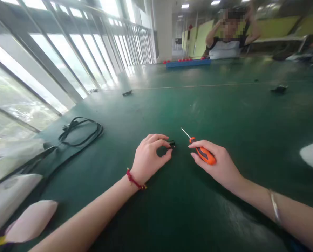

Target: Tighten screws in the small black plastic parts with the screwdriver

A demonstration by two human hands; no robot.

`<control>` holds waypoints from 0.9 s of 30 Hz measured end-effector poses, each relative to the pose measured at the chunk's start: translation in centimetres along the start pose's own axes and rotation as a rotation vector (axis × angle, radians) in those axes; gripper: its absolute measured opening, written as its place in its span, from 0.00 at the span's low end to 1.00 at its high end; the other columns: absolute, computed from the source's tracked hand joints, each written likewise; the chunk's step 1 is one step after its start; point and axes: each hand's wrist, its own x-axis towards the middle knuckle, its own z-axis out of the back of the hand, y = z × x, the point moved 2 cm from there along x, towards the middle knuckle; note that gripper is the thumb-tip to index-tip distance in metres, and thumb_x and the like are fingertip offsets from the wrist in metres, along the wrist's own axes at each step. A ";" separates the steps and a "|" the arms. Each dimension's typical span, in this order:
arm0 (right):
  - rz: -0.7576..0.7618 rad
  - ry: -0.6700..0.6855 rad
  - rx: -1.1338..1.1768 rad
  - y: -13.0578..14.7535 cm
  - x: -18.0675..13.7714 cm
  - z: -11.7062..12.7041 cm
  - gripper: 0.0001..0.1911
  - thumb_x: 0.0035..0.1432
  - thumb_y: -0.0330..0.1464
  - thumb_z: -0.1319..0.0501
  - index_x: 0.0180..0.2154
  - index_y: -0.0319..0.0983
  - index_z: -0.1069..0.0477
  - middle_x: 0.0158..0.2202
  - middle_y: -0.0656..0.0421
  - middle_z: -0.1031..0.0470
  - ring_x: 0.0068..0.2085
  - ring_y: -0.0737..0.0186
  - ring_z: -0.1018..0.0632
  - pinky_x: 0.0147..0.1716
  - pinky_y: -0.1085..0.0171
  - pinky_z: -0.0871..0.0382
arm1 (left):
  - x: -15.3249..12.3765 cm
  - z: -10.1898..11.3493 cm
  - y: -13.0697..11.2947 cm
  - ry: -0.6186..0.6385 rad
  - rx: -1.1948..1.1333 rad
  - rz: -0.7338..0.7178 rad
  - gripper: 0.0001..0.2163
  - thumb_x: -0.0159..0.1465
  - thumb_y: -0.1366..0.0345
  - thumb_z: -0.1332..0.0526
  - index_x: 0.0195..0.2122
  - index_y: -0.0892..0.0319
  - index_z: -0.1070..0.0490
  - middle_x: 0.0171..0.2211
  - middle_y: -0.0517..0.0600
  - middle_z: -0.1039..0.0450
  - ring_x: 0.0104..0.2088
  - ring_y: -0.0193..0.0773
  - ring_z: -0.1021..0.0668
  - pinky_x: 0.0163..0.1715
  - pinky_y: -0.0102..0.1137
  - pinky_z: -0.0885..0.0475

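My left hand rests on the green table, its thumb and forefinger pinched on a small black part. A red string bracelet circles that wrist. Just to the right, my right hand is closed around the orange and grey handle of a small screwdriver. The thin metal shaft points up and left, away from me, its tip a short way right of the black part and not touching it. A silver bangle sits on my right forearm.
A coiled black cable lies at the left. Small black pieces lie farther back. A blue tray with red items stands at the far edge before a seated person. White objects sit at both sides.
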 end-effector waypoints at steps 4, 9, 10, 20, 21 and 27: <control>-0.007 0.019 0.024 0.0 -0.2 0.1 0.08 0.55 0.30 0.42 0.38 0.42 0.28 0.37 0.62 0.23 0.34 0.66 0.24 0.37 0.64 0.33 | 0.7 -0.9 0.1 0.084 0.005 0.029 0.03 0.57 0.66 0.38 0.29 0.57 0.25 0.42 0.47 0.23 0.44 0.40 0.24 0.47 0.36 0.29; -0.034 0.063 0.053 0.0 -0.1 0.2 0.09 0.56 0.31 0.43 0.39 0.41 0.27 0.38 0.60 0.23 0.35 0.64 0.24 0.37 0.63 0.31 | 0.6 1.7 1.0 0.074 0.065 0.038 0.05 0.58 0.65 0.40 0.30 0.57 0.24 0.40 0.47 0.23 0.41 0.39 0.23 0.45 0.34 0.28; -0.036 0.067 0.057 0.0 -0.1 0.2 0.08 0.56 0.31 0.43 0.39 0.41 0.27 0.38 0.59 0.23 0.34 0.64 0.24 0.36 0.63 0.31 | 0.5 2.9 1.7 0.050 0.097 0.049 0.06 0.58 0.64 0.40 0.31 0.56 0.24 0.41 0.47 0.23 0.41 0.39 0.22 0.46 0.34 0.29; -0.037 0.070 0.057 0.3 0.0 0.3 0.08 0.56 0.31 0.43 0.38 0.41 0.27 0.36 0.59 0.23 0.32 0.65 0.23 0.32 0.64 0.30 | -2.8 14.3 15.3 0.055 0.341 0.626 0.17 0.51 0.49 0.39 0.34 0.56 0.24 0.36 0.47 0.21 0.38 0.45 0.20 0.43 0.34 0.28; -0.037 0.069 0.055 0.3 -0.1 0.3 0.08 0.56 0.31 0.43 0.38 0.41 0.28 0.36 0.59 0.23 0.32 0.65 0.23 0.32 0.64 0.30 | -3.0 14.4 15.6 0.067 0.332 0.643 0.18 0.50 0.48 0.39 0.34 0.56 0.24 0.36 0.47 0.21 0.38 0.45 0.20 0.43 0.34 0.28; -0.032 0.076 0.046 0.0 -0.2 0.2 0.08 0.56 0.32 0.42 0.38 0.42 0.28 0.37 0.59 0.23 0.34 0.64 0.23 0.36 0.62 0.29 | -2.9 13.7 15.6 0.128 0.268 0.630 0.22 0.47 0.45 0.40 0.35 0.57 0.23 0.39 0.50 0.21 0.40 0.47 0.21 0.46 0.35 0.29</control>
